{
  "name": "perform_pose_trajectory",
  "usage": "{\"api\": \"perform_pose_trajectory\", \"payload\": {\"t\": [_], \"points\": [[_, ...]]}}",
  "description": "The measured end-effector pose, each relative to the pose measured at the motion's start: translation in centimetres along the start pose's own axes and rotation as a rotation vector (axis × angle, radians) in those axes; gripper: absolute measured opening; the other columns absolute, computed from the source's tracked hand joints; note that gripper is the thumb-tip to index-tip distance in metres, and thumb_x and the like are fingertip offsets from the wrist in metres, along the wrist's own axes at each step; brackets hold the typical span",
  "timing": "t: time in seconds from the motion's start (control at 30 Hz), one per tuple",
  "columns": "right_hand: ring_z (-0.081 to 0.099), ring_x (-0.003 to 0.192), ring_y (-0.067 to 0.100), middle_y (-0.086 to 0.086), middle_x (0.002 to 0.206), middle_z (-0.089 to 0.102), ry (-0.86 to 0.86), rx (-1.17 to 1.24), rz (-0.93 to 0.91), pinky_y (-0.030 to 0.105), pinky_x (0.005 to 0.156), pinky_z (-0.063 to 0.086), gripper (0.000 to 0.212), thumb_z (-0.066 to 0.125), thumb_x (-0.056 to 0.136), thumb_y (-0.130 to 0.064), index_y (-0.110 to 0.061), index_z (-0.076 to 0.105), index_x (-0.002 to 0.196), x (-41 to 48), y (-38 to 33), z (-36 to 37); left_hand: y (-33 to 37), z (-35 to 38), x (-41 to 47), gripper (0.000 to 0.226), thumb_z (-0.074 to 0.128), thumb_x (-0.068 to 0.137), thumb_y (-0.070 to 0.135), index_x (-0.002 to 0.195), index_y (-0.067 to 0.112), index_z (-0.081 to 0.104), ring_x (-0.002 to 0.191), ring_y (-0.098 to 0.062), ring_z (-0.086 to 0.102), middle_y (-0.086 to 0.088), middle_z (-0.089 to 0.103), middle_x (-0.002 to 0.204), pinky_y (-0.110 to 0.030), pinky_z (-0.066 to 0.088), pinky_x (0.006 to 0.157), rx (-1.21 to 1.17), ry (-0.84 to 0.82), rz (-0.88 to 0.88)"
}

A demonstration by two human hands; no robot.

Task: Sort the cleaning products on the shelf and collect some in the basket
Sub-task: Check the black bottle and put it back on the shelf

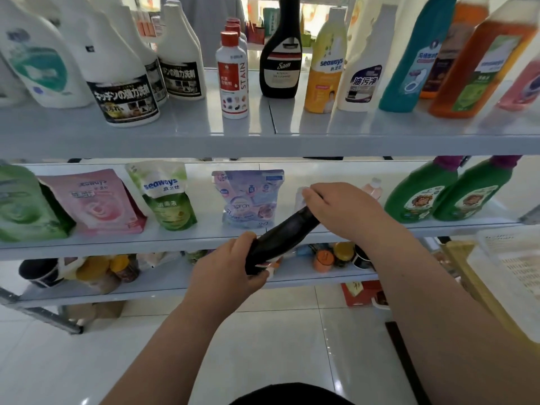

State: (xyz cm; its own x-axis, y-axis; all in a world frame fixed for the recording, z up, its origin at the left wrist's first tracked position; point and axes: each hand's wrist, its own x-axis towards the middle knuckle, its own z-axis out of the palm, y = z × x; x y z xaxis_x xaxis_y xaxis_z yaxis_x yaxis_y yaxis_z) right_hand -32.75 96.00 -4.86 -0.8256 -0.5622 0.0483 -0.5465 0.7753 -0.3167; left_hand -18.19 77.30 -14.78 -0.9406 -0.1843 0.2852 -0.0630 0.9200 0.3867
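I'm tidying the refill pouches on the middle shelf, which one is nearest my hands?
The pale blue and lilac pouch, standing just behind the black bottle held in both hands. The pink pouch and the green-and-white pouch stand farther left.

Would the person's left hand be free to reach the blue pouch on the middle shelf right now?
Probably not: the left hand grips the black bottle's base, and that bottle crosses before the blue pouch.

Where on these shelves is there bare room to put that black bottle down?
Top shelf: a gap between the STAIN bottle and the black Sam bottle, plus its bare front strip. Middle shelf: open space behind the right hand, beside the blue pouch. Both top-shelf ends are crowded.
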Motion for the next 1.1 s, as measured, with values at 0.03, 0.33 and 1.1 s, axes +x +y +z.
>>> {"api": "perform_pose_trajectory", "payload": {"t": [0.03, 0.33, 1.1], "points": [[0.053, 0.072, 0.018, 0.003, 0.073, 0.056, 0.021, 0.003, -0.025, 0.032, 0.062, 0.037, 0.045, 0.03, 0.109, -0.04, -0.02, 0.053, 0.077, 0.0, -0.6, 0.1, -0.6, -0.5, -0.2, 0.057, 0.078, 0.072, 0.057, 0.119, 0.043, 0.048, 0.08, -0.01, 0.067, 0.017, 0.069, 0.096, -0.026, 0.048, 0.059, -0.08, -0.063, -0.034], [0.049, 0.067, 0.01, -0.001, 0.072, 0.053, 0.374, 0.678, -0.166, 0.027, 0.064, 0.039, 0.037, 0.045, 0.095, -0.049, -0.017, 0.054, 0.079, -1.7, -6.6, 3.7, -4.7, -2.4, -2.0, 0.065, 0.087, 0.056, 0.053, 0.113, 0.058, 0.058, 0.088, -0.001, 0.071, 0.017, 0.075, 0.097, -0.031, 0.056, 0.078, -0.783, -0.338, -0.124], [0.069, 0.118, 0.018, -0.005, 0.125, 0.074, 0.276, 1.307, 0.095, 0.041, 0.098, 0.058, 0.048, 0.063, 0.082, -0.062, -0.044, 0.068, 0.127, 0.8, -6.9, 3.9, -0.2, -3.2, 6.1, 0.046, 0.05, 0.095, 0.034, 0.134, 0.058, 0.056, 0.131, -0.019, 0.059, 0.012, 0.064, 0.139, -0.056, 0.054, 0.099, -1.579, -0.189, -0.29]]}}
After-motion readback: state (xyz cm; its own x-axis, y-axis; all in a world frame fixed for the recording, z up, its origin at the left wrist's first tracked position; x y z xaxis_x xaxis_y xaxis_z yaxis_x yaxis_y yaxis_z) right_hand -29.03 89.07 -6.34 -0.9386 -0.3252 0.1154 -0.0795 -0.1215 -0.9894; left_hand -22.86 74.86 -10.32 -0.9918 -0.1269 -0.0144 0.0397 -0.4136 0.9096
